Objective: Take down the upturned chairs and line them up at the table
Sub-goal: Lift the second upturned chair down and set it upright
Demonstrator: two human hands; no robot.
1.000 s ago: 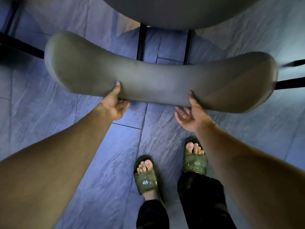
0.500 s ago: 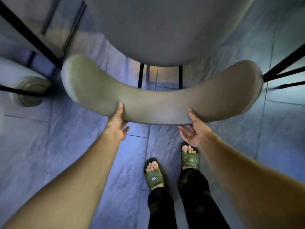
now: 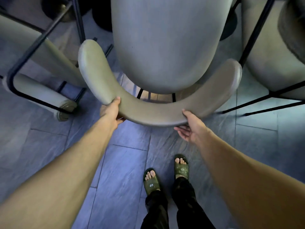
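A grey padded chair (image 3: 165,47) stands upright before me, its seat filling the upper middle and its curved backrest (image 3: 148,113) wrapping toward me. My left hand (image 3: 112,109) grips the backrest's left part, thumb on top and fingers underneath. My right hand (image 3: 191,128) holds the backrest's lower right part, thumb against its edge, fingers spread under it. The chair's black legs show a little below the seat.
A second grey chair with a black frame (image 3: 38,76) stands close at the left. Another grey chair (image 3: 272,63) with black legs stands at the right. The floor is grey tile (image 3: 123,162). My sandalled feet (image 3: 165,177) stand just behind the held chair.
The chair has moved away from me and forward between the two neighbouring chairs, so its seat and both neighbours now show. Both hands kept their hold on the backrest.
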